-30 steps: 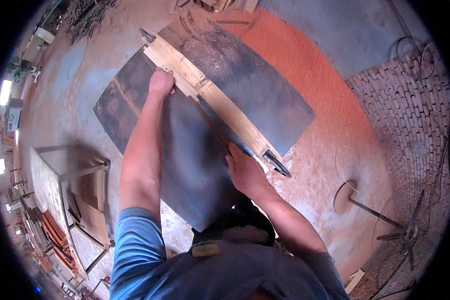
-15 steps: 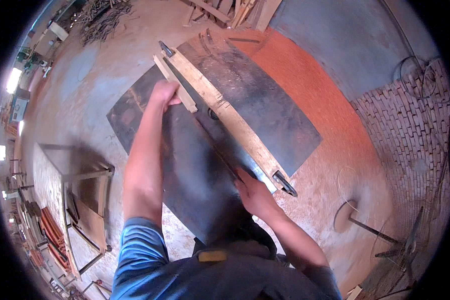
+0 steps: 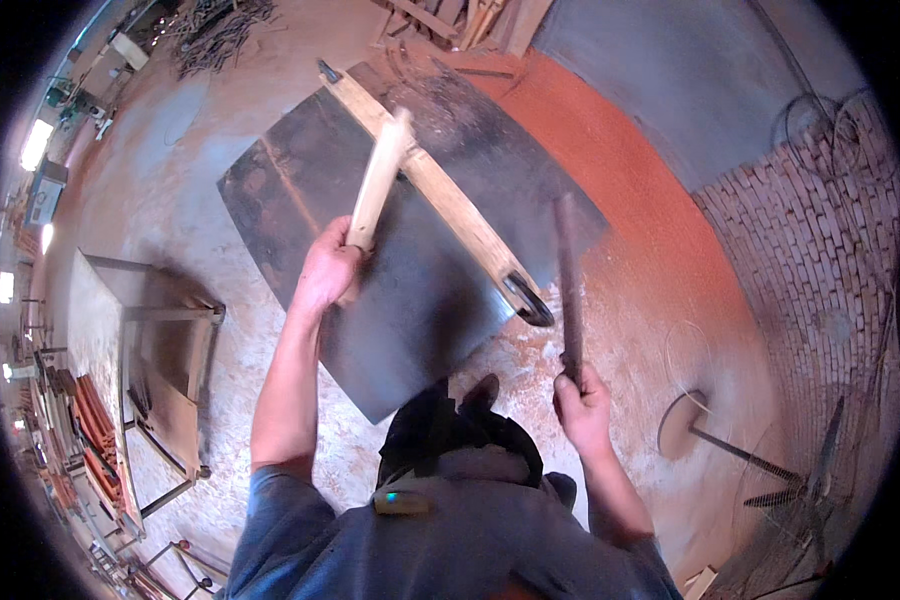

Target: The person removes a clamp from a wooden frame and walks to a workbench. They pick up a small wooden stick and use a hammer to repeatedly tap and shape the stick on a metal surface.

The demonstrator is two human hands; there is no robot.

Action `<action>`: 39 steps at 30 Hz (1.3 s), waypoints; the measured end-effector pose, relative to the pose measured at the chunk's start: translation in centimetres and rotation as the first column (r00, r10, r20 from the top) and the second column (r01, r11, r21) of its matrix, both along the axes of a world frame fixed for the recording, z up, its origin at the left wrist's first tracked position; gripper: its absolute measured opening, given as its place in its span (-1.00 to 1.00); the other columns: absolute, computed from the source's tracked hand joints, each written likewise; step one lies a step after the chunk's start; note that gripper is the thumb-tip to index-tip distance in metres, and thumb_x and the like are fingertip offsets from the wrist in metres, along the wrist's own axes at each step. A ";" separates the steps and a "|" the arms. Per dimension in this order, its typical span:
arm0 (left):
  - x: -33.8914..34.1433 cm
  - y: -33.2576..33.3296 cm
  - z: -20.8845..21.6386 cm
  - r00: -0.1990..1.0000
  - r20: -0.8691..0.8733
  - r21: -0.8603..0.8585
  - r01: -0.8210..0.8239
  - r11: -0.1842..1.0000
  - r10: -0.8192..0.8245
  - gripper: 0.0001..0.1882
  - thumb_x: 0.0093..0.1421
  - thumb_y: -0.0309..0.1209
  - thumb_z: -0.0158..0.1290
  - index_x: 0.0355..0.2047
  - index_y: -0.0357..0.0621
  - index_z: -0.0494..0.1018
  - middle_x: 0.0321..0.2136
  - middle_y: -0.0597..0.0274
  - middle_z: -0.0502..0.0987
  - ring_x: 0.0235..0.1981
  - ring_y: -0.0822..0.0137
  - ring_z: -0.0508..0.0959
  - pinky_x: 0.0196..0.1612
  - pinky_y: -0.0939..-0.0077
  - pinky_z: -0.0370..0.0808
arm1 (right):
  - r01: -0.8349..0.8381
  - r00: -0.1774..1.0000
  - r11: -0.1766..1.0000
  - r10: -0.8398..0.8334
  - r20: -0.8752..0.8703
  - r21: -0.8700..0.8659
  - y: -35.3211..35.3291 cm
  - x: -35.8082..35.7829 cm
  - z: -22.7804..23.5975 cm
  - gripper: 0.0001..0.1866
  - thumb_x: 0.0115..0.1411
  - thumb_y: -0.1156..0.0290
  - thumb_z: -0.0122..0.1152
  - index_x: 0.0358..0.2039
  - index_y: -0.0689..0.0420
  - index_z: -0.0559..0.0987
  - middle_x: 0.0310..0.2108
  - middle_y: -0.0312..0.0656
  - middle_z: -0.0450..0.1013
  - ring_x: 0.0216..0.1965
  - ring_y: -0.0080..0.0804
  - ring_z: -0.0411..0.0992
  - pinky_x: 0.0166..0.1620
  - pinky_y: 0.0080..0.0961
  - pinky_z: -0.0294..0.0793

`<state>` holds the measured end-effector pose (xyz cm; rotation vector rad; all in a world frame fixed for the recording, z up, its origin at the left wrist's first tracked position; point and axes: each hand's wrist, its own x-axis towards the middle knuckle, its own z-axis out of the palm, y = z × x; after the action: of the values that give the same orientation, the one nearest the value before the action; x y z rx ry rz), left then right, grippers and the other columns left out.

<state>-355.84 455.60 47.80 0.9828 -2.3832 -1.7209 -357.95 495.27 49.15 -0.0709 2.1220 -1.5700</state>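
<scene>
Left of center in the frame, the left hand wraps around a pale wooden piece near its lower end, the upper end overlapping a long wooden beam in view — the beam lies aslant across a dark board, with 2 dark fittings at its ends. Right of center, the right hand clasps the lower end of a dark brown bar pointing toward the frame's top.

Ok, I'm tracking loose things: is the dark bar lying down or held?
Held: the right hand is closed around the near end of the dark bar, the rest sticking out beyond it.
</scene>
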 end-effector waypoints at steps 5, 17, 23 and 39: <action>0.6 7.0 4.6 0.895 0.236 -0.523 0.446 0.726 -0.379 -0.61 0.11 -0.39 0.11 -0.04 -0.13 0.35 -0.25 -0.05 0.51 -0.23 -0.07 0.55 -0.14 0.13 0.48 | 0.083 0.996 0.994 -0.086 -0.039 -0.078 4.6 0.7 -0.7 -0.78 0.29 0.43 0.02 -0.08 0.20 0.43 -0.64 -0.41 0.30 -0.75 -0.70 0.20 -0.70 -0.69 0.17; -4.2 7.4 -5.7 0.602 0.083 -0.910 0.371 0.186 -0.794 -0.64 0.02 -0.47 0.04 -0.10 -0.11 0.48 -0.15 0.12 0.42 -0.02 0.06 0.39 0.19 0.21 0.29 | 0.123 0.983 0.992 -0.126 0.130 0.033 9.9 7.1 -0.6 -0.70 0.23 0.46 0.11 -0.03 0.26 0.47 -0.57 -0.47 0.29 -0.57 -0.73 0.23 -0.48 -0.68 0.26; -3.1 13.7 -3.9 0.965 0.248 -0.236 0.144 0.961 -0.084 -0.54 0.20 -0.31 0.00 0.04 -0.30 0.26 -0.14 -0.22 0.49 -0.12 -0.06 0.52 -0.09 0.07 0.45 | -0.050 0.993 0.990 0.035 0.111 0.134 12.7 9.4 -0.9 -0.58 0.31 0.36 -0.03 0.14 0.24 0.38 -0.54 -0.30 0.37 -0.48 -0.58 0.34 -0.34 -0.54 0.40; -6.6 15.2 -8.1 0.986 0.151 -0.397 -0.005 0.918 0.071 -0.51 0.25 -0.29 -0.06 0.04 -0.38 0.10 -0.23 -0.44 0.50 -0.12 -0.32 0.48 -0.03 -0.04 0.38 | -0.327 0.945 0.896 0.306 0.116 0.300 9.4 6.0 -0.6 -0.56 0.33 0.30 -0.03 0.18 0.16 0.36 -0.13 0.23 0.47 -0.10 0.12 0.48 -0.04 -0.26 0.47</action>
<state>-362.47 470.83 39.68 1.1244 -2.6395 -1.1095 -351.94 504.62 48.59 -0.2397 2.1538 -1.0204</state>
